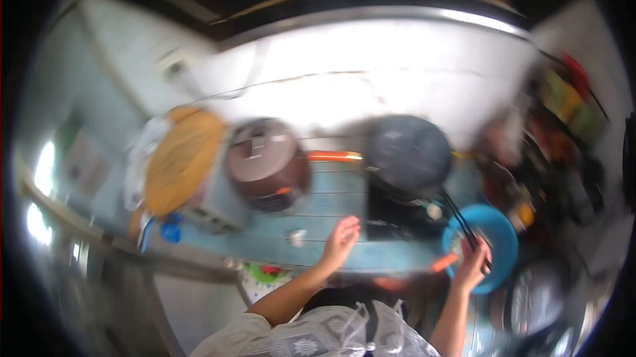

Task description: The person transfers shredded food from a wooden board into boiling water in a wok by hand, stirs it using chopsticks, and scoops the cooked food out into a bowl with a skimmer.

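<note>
My right hand (472, 265) is closed round a pair of long dark chopsticks (458, 214), blurred, which slant up and left toward the black pan (407, 155). It is over the rim of a blue basin (507, 251), which has pale contents I cannot make out. An orange piece (444, 262) shows just left of that hand, its kind unclear. My left hand (341, 241) hovers at the counter's front, left of the black stove (394, 214), its fingers loosely bent and holding nothing. The pan sits on the stove.
A brown rice cooker (268, 165) stands on the blue tiled counter (331, 201). Left of it, a round wooden board (185, 161) leans on a grey box. An orange-red stick-like thing (334, 156) lies behind. Cluttered items and a dark pot (536, 297) are at right.
</note>
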Demonstrator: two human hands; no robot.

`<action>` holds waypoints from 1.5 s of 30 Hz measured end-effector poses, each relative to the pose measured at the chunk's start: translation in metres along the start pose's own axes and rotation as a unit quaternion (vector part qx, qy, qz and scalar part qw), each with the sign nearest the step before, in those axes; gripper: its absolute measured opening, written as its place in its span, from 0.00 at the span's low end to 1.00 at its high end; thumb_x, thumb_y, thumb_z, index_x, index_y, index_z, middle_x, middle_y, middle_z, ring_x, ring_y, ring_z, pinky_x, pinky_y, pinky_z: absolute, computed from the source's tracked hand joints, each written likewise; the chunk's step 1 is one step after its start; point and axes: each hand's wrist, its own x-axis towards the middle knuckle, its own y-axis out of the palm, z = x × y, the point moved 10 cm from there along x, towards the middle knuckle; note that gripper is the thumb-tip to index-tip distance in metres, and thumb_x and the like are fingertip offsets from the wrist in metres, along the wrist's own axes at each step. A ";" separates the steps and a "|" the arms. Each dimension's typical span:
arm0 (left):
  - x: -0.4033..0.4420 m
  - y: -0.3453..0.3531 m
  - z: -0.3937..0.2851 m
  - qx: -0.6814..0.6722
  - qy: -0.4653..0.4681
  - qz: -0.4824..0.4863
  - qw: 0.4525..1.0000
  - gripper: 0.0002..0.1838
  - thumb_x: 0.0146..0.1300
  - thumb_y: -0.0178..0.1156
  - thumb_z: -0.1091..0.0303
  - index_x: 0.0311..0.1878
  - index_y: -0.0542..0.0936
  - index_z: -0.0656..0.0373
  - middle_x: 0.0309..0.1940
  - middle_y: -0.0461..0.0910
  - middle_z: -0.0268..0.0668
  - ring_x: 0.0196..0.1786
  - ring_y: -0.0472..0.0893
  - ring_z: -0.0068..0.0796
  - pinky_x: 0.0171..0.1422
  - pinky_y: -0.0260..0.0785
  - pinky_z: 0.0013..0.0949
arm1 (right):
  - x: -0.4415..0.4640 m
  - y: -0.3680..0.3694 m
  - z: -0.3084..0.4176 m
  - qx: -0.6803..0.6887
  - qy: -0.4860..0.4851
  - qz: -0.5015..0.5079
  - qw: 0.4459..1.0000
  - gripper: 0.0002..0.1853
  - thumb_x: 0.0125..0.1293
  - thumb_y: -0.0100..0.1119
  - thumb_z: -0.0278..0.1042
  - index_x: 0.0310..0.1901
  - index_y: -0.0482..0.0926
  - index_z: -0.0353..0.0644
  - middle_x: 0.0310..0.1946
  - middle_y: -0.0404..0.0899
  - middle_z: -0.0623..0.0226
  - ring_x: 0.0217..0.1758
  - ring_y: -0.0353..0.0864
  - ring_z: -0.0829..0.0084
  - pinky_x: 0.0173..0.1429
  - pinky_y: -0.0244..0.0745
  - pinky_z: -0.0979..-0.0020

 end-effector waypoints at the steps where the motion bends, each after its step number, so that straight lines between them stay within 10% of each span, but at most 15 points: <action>1: -0.007 -0.076 -0.015 -0.057 0.045 -0.127 0.989 0.26 0.60 0.57 0.67 0.60 0.61 0.61 0.57 0.65 0.39 0.60 0.66 0.28 0.63 0.58 0.34 | 0.000 0.020 -0.013 0.002 0.023 0.045 0.999 0.17 0.66 0.49 0.39 0.43 0.73 0.30 0.38 0.76 0.56 0.40 0.79 0.63 0.48 0.77 0.68; 4: -0.063 -0.266 -0.053 -0.239 0.155 -0.445 0.849 0.30 0.59 0.60 0.63 0.61 0.59 0.58 0.54 0.66 0.36 0.57 0.66 0.26 0.65 0.55 0.35 | -0.024 0.108 -0.010 0.025 0.031 0.155 0.987 0.16 0.67 0.47 0.39 0.44 0.72 0.31 0.39 0.76 0.56 0.40 0.79 0.66 0.48 0.77 0.67; 9: -0.117 -0.396 -0.132 -0.397 0.265 -0.533 0.698 0.26 0.61 0.58 0.64 0.59 0.62 0.60 0.54 0.66 0.37 0.59 0.66 0.31 0.66 0.55 0.38 | -0.066 0.220 0.003 0.013 -0.026 0.277 0.960 0.16 0.70 0.43 0.39 0.38 0.72 0.32 0.39 0.76 0.55 0.41 0.78 0.67 0.47 0.76 0.69; 11: -0.107 -0.404 -0.160 -0.435 0.285 -0.449 0.727 0.21 0.63 0.54 0.68 0.57 0.64 0.64 0.54 0.68 0.41 0.57 0.69 0.34 0.63 0.62 0.38 | -0.069 0.257 0.026 -0.002 -0.080 0.293 0.953 0.15 0.70 0.41 0.37 0.36 0.72 0.32 0.38 0.76 0.55 0.40 0.77 0.68 0.45 0.76 0.70; 13: -0.105 -0.419 -0.154 -0.411 0.275 -0.446 0.747 0.21 0.62 0.54 0.71 0.58 0.63 0.64 0.53 0.69 0.41 0.55 0.71 0.35 0.61 0.65 0.38 | -0.103 0.308 0.100 -0.108 -0.371 0.361 0.849 0.12 0.68 0.40 0.29 0.32 0.71 0.31 0.35 0.75 0.56 0.34 0.75 0.69 0.40 0.74 0.71; 18: -0.127 -0.410 -0.160 -0.364 0.294 -0.398 0.789 0.22 0.61 0.53 0.76 0.59 0.63 0.62 0.53 0.70 0.40 0.55 0.72 0.35 0.59 0.67 0.38 | -0.141 0.413 0.097 -0.289 -0.268 0.492 0.776 0.07 0.58 0.42 0.16 0.32 0.72 0.32 0.31 0.73 0.59 0.28 0.75 0.70 0.35 0.72 0.72; 20: -0.141 -0.395 -0.153 -0.346 0.231 -0.414 0.809 0.24 0.59 0.53 0.77 0.59 0.61 0.59 0.54 0.68 0.37 0.56 0.71 0.32 0.58 0.67 0.36 | -0.182 0.449 0.109 -0.247 -0.375 0.542 0.711 0.09 0.56 0.48 0.16 0.38 0.75 0.35 0.32 0.73 0.57 0.30 0.78 0.66 0.36 0.73 0.71; 29: -0.135 -0.269 -0.145 -0.324 0.142 -0.340 0.871 0.23 0.59 0.53 0.78 0.58 0.63 0.61 0.53 0.70 0.38 0.56 0.71 0.31 0.58 0.65 0.35 | -0.235 0.528 0.026 -0.442 -0.364 0.668 0.475 0.48 0.43 0.70 0.54 0.65 0.57 0.46 0.51 0.65 0.44 0.52 0.72 0.51 0.58 0.68 0.60; 31: -0.117 -0.235 -0.139 -0.347 0.129 -0.291 0.882 0.23 0.59 0.53 0.78 0.58 0.63 0.62 0.53 0.70 0.39 0.56 0.71 0.32 0.58 0.65 0.36 | -0.214 0.508 -0.002 -0.529 -0.225 0.701 0.422 0.56 0.35 0.73 0.55 0.66 0.54 0.46 0.55 0.63 0.47 0.56 0.68 0.51 0.56 0.67 0.60; 45: -0.030 -0.073 -0.097 -0.401 0.063 -0.176 0.897 0.21 0.61 0.50 0.79 0.58 0.62 0.62 0.56 0.68 0.38 0.58 0.69 0.30 0.60 0.63 0.34 | -0.022 0.408 -0.054 -0.582 -0.195 0.649 0.450 0.37 0.41 0.68 0.43 0.57 0.68 0.49 0.40 0.78 0.61 0.46 0.76 0.63 0.48 0.71 0.63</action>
